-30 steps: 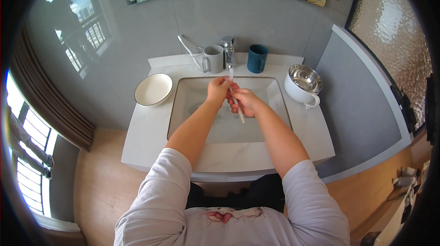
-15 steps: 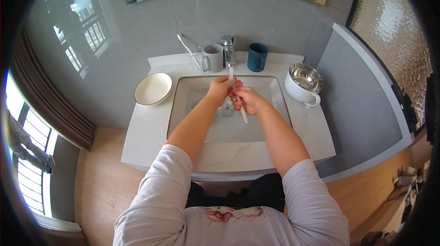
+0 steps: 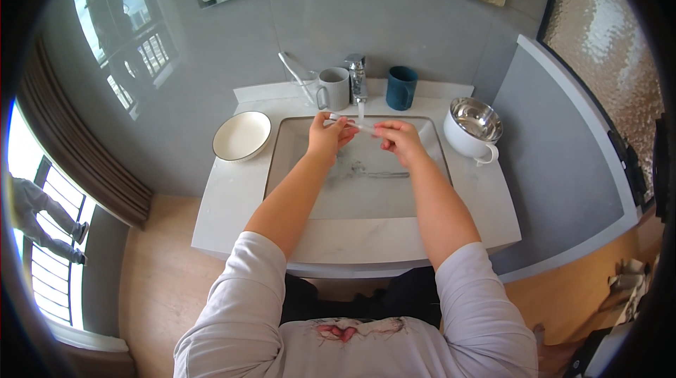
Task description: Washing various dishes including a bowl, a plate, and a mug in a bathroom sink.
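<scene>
A slender whitish stick [image 3: 365,127] lies crosswise between my two hands, just over the basin; its exact kind is too small to tell. My left hand [image 3: 328,138] grips one end, and a white tip shows above the fingers. Closed in a pinch, my right hand [image 3: 398,141] has the other end. Water runs from the chrome faucet [image 3: 358,76] right behind the stick, between the hands. Below is the white sink [image 3: 331,198] with wet, splashing water around the drain. A thin greyish line-like shape on its floor is unclear.
Behind the sink stand a grey mug [image 3: 334,89], a dark blue mug [image 3: 401,88] and a slender white upright thing [image 3: 296,75]. A white bowl [image 3: 241,135] sits on the counter's left, a steel-lined white cup [image 3: 473,130] on its right. A low grey partition [image 3: 546,166] rises at right.
My hands have moved apart, the left one to the left and the right one to the right. The stick has turned from pointing down toward me to lying crosswise.
</scene>
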`<state>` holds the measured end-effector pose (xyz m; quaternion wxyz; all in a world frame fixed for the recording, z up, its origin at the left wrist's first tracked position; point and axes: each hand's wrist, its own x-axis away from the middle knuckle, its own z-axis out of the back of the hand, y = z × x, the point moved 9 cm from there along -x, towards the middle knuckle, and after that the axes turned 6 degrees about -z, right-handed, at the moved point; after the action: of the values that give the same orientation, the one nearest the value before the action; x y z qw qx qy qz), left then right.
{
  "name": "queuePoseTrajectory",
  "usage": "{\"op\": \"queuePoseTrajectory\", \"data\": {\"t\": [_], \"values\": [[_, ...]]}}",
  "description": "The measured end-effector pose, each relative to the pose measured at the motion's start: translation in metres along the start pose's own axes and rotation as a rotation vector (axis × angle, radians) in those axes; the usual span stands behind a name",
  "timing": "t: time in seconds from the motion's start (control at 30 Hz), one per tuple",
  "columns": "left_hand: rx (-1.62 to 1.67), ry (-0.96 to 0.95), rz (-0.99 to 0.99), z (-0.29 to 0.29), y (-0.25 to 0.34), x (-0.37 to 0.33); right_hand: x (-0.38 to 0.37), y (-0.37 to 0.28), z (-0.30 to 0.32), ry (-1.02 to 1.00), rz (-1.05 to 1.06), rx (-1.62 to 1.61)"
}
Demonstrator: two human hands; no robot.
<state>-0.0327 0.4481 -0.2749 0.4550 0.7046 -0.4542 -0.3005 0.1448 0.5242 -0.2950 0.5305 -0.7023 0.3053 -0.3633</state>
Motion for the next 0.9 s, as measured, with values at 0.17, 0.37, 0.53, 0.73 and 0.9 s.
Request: {"op": "queuePoseTrajectory", "data": {"t": [0.17, 0.37, 0.53, 0.73, 0.9], "values": [[0.057, -0.108, -0.089, 0.007, 0.001, 0.0, -0.011, -0.005, 0.01, 0.058, 0.145, -0.401], [-0.063, -0.022, -0.06, 0.018, -0.003, -0.004, -0.011, -0.009, -0.003, 0.007, 0.203, -0.309], [0.126, 0.241, -0.086, 0.057, -0.004, -0.009, -0.003, -0.014, -0.045, -0.106, 0.192, -0.192], [0.247, 0.072, -0.189, 0.038, 0.012, -0.008, -0.007, -0.007, -0.038, -0.095, 0.158, -0.157], [0.335, -0.053, -0.216, 0.022, 0.012, -0.014, -0.011, -0.003, -0.029, -0.083, 0.119, -0.258]]}}
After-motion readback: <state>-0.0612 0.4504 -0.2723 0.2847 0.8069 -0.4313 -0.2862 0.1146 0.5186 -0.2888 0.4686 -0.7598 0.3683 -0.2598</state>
